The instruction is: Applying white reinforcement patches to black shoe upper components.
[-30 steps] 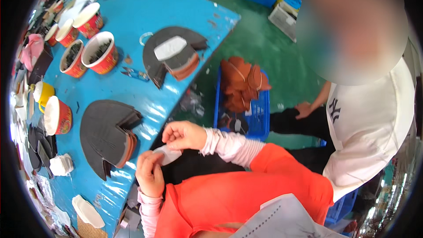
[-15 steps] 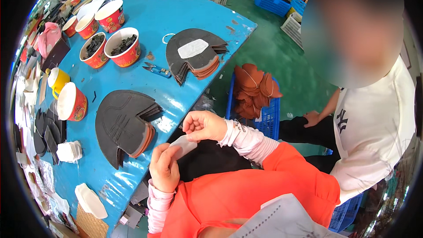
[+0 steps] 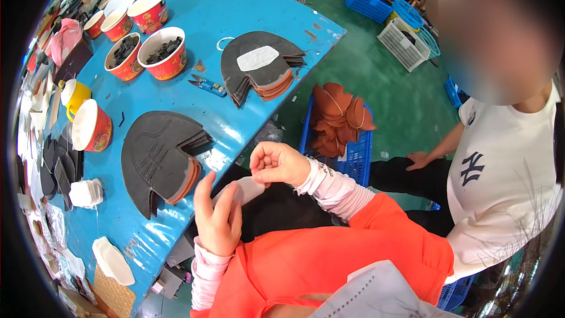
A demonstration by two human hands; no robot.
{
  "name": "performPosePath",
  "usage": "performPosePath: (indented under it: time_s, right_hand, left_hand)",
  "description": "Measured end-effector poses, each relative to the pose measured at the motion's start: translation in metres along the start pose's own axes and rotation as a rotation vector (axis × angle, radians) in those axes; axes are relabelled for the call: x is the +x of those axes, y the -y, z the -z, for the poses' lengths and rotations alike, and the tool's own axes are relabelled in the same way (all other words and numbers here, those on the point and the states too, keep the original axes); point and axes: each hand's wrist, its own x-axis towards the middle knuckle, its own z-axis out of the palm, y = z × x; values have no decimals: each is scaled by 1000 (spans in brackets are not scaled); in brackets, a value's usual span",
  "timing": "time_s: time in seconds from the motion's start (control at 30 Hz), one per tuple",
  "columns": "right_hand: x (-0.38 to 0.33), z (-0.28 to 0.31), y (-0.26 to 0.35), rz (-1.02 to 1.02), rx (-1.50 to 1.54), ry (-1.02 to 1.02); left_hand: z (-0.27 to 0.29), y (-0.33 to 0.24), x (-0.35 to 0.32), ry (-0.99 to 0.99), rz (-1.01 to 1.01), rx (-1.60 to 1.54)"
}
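Observation:
My right hand [image 3: 280, 165] pinches the end of a thin white rounded pad [image 3: 251, 189] between thumb and forefinger, with the other fingers curled. Just left of it, my left hand [image 3: 216, 218] has its fingers stretched up and apart; the pad's other end runs close to them, and whether they touch it is partly hidden. On the blue table beside my left hand lies a stack of dark shoe-upper pieces [image 3: 160, 156] with brown edges. Farther back sits a similar stack of upper pieces [image 3: 259, 44], topped by a white pad [image 3: 258, 58].
Blue-handled thread snips [image 3: 209, 86] lie near red paper tubs [image 3: 166, 62] on the table [image 3: 235, 0]. More white pads [image 3: 112, 260] rest at the left. Below the table edge stands a blue crate [image 3: 356, 162] with brown pieces [image 3: 339, 112]. A person in a white sweatshirt [image 3: 500, 159] is at my right.
My left hand's fingers have lifted and spread from their hold on the pad. My right hand still pinches it. The view has shifted slightly.

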Motion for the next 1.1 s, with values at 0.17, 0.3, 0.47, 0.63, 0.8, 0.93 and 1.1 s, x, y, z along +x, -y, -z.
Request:
performPosePath:
  time_s: [0.17,0.3,0.47,0.63,0.8,0.93,1.1]
  right_hand:
    - [1,-14,8,77,93,-62]
    - [6,-28,7,193,61,-136]
    - [4,-36,14,226,123,-189]
    - [2,-42,12,256,190,-176]
    - [9,-60,7,257,195,-188]
    - [12,-59,13,296,228,-174]
    - [13,-67,31,192,280,-159]
  left_hand:
    - [1,-6,3,34,-15,-95]
    - [-4,-11,12,-60,-213,20]
    - [3,-13,9,-87,-278,-63]
    - [-2,-12,7,-118,-74,-46]
    - [-4,-7,-2,-135,120,-242]
    - [-4,-3,8,-200,94,-257]
    - [2,-3,12,-302,101,-360]
